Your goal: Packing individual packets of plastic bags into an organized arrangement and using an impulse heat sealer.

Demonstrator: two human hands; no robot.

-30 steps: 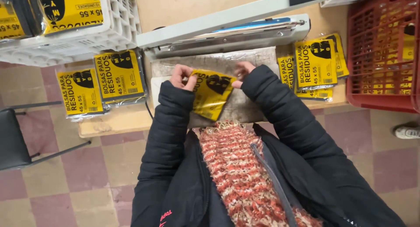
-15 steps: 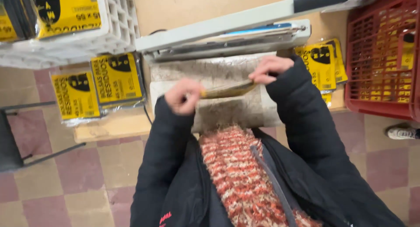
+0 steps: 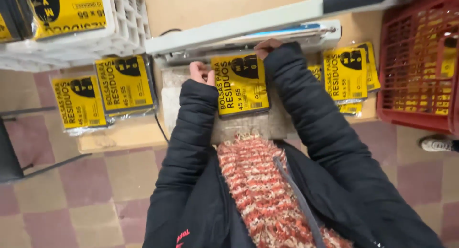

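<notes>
A flat yellow-and-black packet of bags (image 3: pixel 241 85) lies on the grey pad in front of a long white heat sealer (image 3: pixel 248 30). My left hand (image 3: pixel 201 72) grips the packet's upper left corner. My right hand (image 3: pixel 267 46) holds its upper right corner, right at the sealer's jaw. The packet's top edge sits at the sealer bar. Both arms are in black puffy sleeves.
Two stacks of similar yellow packets (image 3: pixel 107 92) lie at the left of the wooden table, more packets (image 3: pixel 346 73) at the right. A white crate (image 3: pixel 71 28) stands back left, a red crate (image 3: pixel 423 61) at the right. Someone's shoe (image 3: pixel 435 144) shows on the checkered floor.
The packet was folded and held near my chest, then turned edge-on; now it lies flat and pushed forward with its top edge at the sealer. Both hands moved away from me.
</notes>
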